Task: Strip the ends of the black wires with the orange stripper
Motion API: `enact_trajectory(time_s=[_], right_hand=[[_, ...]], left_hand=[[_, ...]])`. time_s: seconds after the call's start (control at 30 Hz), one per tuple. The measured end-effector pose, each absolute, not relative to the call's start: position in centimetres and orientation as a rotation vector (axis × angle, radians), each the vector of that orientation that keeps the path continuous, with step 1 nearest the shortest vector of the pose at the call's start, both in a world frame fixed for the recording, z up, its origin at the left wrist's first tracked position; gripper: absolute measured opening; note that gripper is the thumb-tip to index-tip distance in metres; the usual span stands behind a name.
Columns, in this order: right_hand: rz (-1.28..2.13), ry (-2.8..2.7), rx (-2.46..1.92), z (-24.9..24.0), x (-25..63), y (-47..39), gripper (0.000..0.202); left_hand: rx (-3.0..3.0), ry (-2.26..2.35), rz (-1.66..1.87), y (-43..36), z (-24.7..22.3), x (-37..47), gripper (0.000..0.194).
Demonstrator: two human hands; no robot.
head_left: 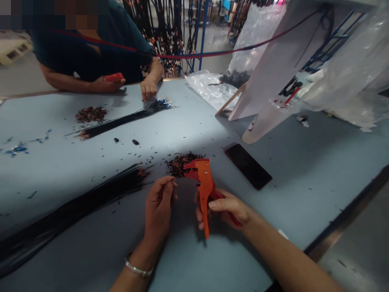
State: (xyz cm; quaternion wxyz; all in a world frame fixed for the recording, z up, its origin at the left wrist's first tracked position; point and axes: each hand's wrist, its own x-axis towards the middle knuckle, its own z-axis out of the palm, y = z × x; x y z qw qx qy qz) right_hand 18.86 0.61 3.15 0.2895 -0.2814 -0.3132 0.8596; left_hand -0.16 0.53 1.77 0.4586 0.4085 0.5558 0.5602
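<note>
**Wire stripper [206, 182] and thin wire [174, 178] held above a pale blue table [304, 162]**

The right hand [227, 209] is wrapped around the red and orange handles of the wire stripper, which stands roughly upright in view, its red head pointing left. The left hand [159, 202], a silver bangle [138, 269] on its wrist, pinches the thin wire between thumb and forefinger (only a short dark tip shows), near the tool's head but apart from it. Just beyond the head lies a pile of dark and coppery clippings [175, 165]. To the left, a thick bundle of black wires [75, 211] runs across the table, its reddish-brown ends near the pile. A dark phone [248, 166] lies to the right, and behind it is a pale cup [261, 121] with a red straw [292, 95].

Across the table, a co-worker [91, 61] in a dark top holds a red tool [115, 76] in one hand [103, 84]; the other hand [148, 88] is near a smaller wire bundle [121, 121] with blue and silvery ends. Beside that bundle is a brown heap of scraps [91, 114].
</note>
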Motion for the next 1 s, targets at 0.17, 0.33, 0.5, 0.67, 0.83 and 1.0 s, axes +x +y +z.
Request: enact_trajectory(time_s=[0.17, 0.33, 0.5, 0.67, 0.83, 1.0], right_hand=[[2.364, -0.861, -0.718, 2.6, 18.8, 0.4, 0.039], [2.357, -0.943, -0.73, 2.5, 18.7, 0.2, 0.038], [2.341, -0.983, -0.732, 2.7, 18.8, 0.2, 0.038], [2.348, -1.059, -0.721, 3.2, 19.2, 0.6, 0.041], [2.332, -1.144, -0.747, 3.5, 19.5, 0.8, 0.042], [2.292, -1.231, -0.761, 3.6, 19.6, 1.0, 0.042]], left_hand=[[1.086, 1.453, 1.305, 0.3, 1.9, -0.5, 0.018], [1.161, 1.459, 1.247, 0.3, 2.5, -0.6, 0.021], [1.251, 1.461, 1.276, 0.2, 2.7, -0.6, 0.019], [1.369, 1.439, 1.272, 0.0, 2.7, -0.7, 0.017], [1.419, 1.417, 1.297, -0.2, 2.5, -0.8, 0.016], [1.445, 1.395, 1.328, -0.3, 2.5, -0.7, 0.016]])
